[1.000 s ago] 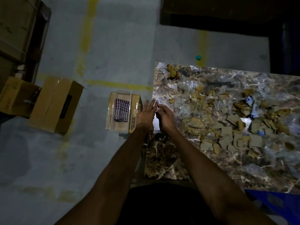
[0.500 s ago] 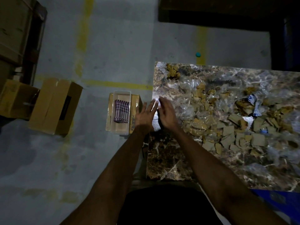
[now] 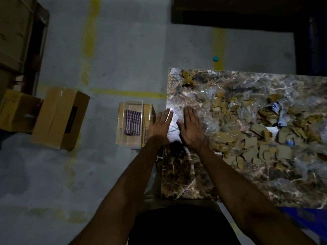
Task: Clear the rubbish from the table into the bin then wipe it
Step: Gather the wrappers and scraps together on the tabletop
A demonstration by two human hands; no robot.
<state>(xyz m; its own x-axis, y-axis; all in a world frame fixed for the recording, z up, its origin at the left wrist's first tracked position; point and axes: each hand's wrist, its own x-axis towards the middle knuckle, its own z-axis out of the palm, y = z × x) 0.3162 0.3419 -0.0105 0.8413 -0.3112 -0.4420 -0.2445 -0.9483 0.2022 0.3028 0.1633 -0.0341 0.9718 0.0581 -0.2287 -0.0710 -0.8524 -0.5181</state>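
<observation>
Rubbish (image 3: 251, 138) covers the middle and right of the marbled desk (image 3: 184, 177): torn cardboard scraps, crumpled clear plastic film and a few blue-and-white wrappers, all loose. The left hand (image 3: 160, 128) hangs at the desk's left edge with fingers (image 3: 168, 115) straight and spread, holding nothing; the right hand (image 3: 192, 129) lies flat on the desk just beside it, fingers together, also empty, with the pile near its right. On the floor left of the desk stands a clear bin (image 3: 131, 106) with a checked cloth (image 3: 133, 122) in it. The scraps look light and stiff, the film limp and slippery, so pinching single pieces would likely be slow; sweeping with a flat palm toward the edge, or scooping handfuls from underneath the cardboard, seems the better hold
</observation>
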